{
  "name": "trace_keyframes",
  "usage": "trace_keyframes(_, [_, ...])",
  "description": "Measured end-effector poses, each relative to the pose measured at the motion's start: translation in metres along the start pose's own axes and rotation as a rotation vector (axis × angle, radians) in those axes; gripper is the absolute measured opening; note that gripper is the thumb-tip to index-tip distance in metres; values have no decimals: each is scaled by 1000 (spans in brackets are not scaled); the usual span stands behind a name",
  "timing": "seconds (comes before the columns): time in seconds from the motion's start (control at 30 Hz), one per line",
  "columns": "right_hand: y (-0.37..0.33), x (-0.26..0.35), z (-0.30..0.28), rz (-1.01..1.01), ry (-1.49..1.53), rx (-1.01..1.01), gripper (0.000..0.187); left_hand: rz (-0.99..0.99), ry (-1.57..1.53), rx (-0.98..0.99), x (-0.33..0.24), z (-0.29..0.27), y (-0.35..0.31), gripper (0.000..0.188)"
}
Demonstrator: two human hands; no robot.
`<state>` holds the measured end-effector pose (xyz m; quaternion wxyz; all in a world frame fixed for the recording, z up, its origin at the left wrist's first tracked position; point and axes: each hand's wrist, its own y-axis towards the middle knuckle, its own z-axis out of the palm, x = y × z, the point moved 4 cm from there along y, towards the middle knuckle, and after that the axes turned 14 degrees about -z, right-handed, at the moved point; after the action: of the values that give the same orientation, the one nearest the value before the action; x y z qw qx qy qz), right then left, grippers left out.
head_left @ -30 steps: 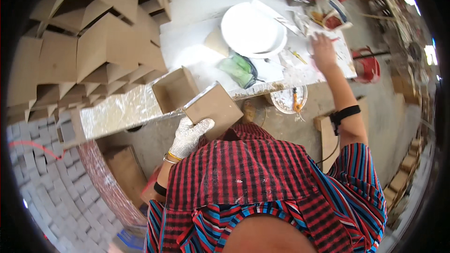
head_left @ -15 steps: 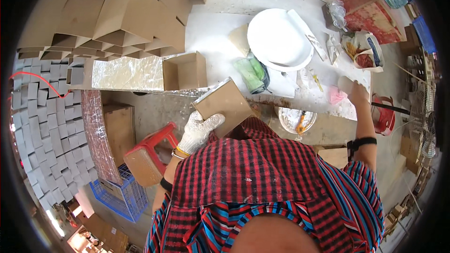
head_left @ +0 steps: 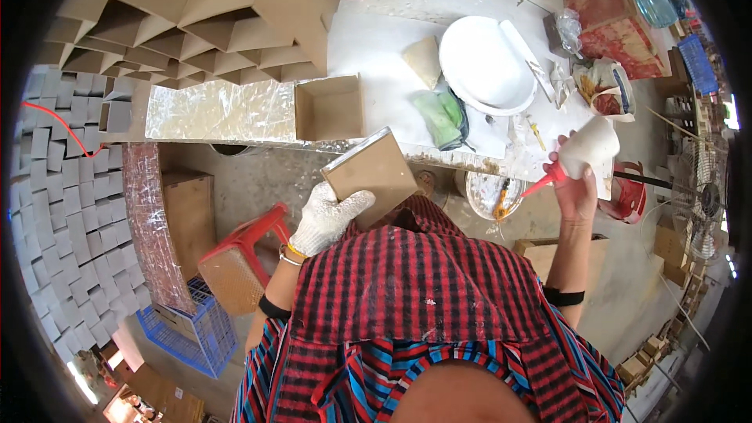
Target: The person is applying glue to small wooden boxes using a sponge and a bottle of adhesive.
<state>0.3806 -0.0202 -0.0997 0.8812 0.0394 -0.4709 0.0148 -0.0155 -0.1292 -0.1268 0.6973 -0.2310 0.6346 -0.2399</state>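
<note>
My left hand (head_left: pixel 332 215), in a white knitted glove, is closed on a brown cardboard box (head_left: pixel 374 178) close to my apron. The box is tilted, with a pale edge along its upper left side. Bare and raised over the table's front edge, my right hand (head_left: pixel 576 188) grips a white squeeze bottle (head_left: pixel 589 147). Its red pointed nozzle (head_left: pixel 544 178) is aimed down and to the left, apart from the box. An open cardboard box (head_left: pixel 329 110) stands at the table edge beyond my left hand.
Stacked cardboard boxes (head_left: pixel 227 16) fill the far left. On the white table (head_left: pixel 376 47) are a white basin (head_left: pixel 486 66), a green cloth-like bundle (head_left: pixel 440 117) and a bag (head_left: pixel 605 88). Below are a red stool (head_left: pixel 243 254), a blue crate (head_left: pixel 196 329) and a round white container (head_left: pixel 479 192).
My right hand has lifted the squeeze bottle from the table's right end and brought it nearer, nozzle turned leftward. The left hand still holds the box; the view has shifted slightly.
</note>
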Motion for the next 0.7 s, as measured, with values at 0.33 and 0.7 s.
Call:
trace_keyframes(0.33, [17,-51,161,-148,89,86,82,24,-199,24,5,-52,-17,27])
trace_keyframes(0.7, [-2,-69,199,-93,130,81,69,89,-164,107,-10,-67,-27,28])
